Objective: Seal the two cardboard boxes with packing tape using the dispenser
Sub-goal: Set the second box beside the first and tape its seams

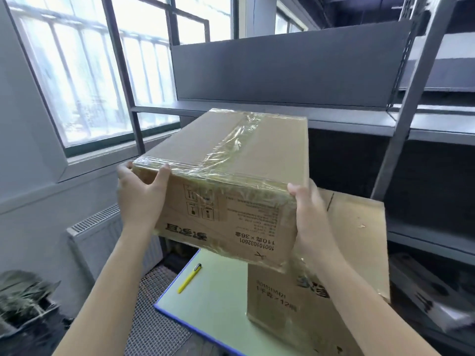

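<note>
Nearest me, my left hand [140,199] and right hand [308,214] each clamp a near corner of the taped box [231,155], thumbs on top, holding it tilted above the table [205,309], where a second box [321,291] stands beside a pen [189,278].

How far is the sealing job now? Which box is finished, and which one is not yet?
Done: the upper box has clear tape along its top seam and front edge. In hand: left hand and right hand hold it lifted above the table. Left: the lower box on the table has a flap standing up, so it looks unsealed. No dispenser is in view.
</note>
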`<state>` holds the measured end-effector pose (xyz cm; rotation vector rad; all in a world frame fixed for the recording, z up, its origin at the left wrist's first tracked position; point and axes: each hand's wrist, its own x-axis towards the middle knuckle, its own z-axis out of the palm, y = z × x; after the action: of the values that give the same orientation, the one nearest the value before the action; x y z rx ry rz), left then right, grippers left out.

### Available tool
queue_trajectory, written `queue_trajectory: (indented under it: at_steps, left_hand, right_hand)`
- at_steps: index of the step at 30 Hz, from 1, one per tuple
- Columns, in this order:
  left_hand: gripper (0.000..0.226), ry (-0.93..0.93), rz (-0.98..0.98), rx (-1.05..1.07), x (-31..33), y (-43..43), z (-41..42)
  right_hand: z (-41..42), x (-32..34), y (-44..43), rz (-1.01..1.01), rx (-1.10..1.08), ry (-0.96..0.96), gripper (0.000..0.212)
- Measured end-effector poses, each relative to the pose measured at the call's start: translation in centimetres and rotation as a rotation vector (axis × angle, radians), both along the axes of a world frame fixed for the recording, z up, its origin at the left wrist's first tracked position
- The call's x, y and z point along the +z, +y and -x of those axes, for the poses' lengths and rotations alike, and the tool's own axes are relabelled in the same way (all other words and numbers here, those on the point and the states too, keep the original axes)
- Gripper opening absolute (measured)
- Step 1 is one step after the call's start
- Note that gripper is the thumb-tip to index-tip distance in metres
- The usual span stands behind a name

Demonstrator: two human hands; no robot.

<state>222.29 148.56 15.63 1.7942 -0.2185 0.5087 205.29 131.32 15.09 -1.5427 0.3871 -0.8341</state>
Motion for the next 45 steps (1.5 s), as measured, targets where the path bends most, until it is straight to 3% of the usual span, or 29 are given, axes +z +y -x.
queue_trajectory:
  at_steps: [3,9,14,20,26,36,45]
  left_hand:
    - [0.062,0.008,-0.008,0.039,-0.7,2.9,-2.8]
    - [0.059,0.058,-0.008,0.029,-3.3,6.1,-8.7]
    - [0.059,0.110,-0.032,-0.019,-6.1,6.9,-12.8]
    - [0.066,0.157,-0.100,-0.074,-9.5,7.0,-16.3]
    - [0.068,0.223,-0.168,-0.131,-13.5,6.1,-17.4]
    - [0.072,0.369,-0.230,-0.225,-21.8,4.5,-17.0]
    - [0.071,0.462,-0.324,-0.310,-25.4,3.9,-15.6]
  right_hand:
    - [-3.5,-1.5,2.3,-0.012,0.034,0.037,0.061]
    - [-9.9,-3.1,5.6,0.002,0.014,0.060,0.060]
    - [-13.3,-5.0,6.8,-0.058,-0.020,0.080,0.034]
    - [-15.8,-8.9,7.6,-0.127,-0.074,0.177,0.040]
    - [-16.9,-13.0,7.5,-0.184,-0.121,0.255,0.034]
    - [-16.0,-21.7,7.1,-0.409,-0.163,0.471,0.059]
    - [-15.5,-23.6,5.3,-0.412,-0.170,0.665,0.062]
